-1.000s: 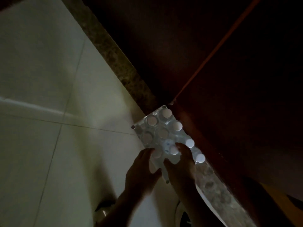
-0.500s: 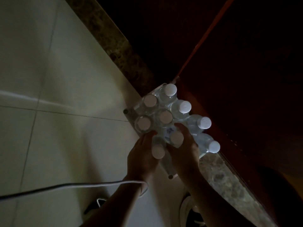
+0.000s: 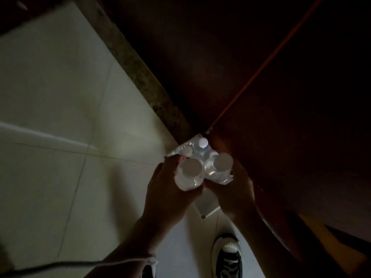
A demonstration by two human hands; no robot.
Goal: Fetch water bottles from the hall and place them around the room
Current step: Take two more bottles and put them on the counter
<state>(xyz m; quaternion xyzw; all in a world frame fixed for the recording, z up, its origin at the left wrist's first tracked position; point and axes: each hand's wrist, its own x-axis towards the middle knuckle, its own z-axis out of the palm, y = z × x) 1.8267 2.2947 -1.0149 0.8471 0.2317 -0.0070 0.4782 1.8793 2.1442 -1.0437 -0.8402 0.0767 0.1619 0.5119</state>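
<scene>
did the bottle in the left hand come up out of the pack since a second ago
Yes. The bottle in the left hand now sits raised toward the camera, clear of the pack on the floor.

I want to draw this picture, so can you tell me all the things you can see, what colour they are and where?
Held water bottles: two, clear with white caps, one in the left grip, one in the right grip.
Pack of water bottles: one, clear plastic with white caps, on the floor by the wall; its bottle count is hard to tell.
Floor tiles: many, pale cream, left half of the view.
Stone strip: one, speckled brown, between tiles and wall.
Wood panel: dark reddish brown, right side.
Shoe: one, black with white toe, bottom.
Cable: one, pale, bottom left.
Left hand: holding a bottle.
Right hand: holding a bottle.
</scene>
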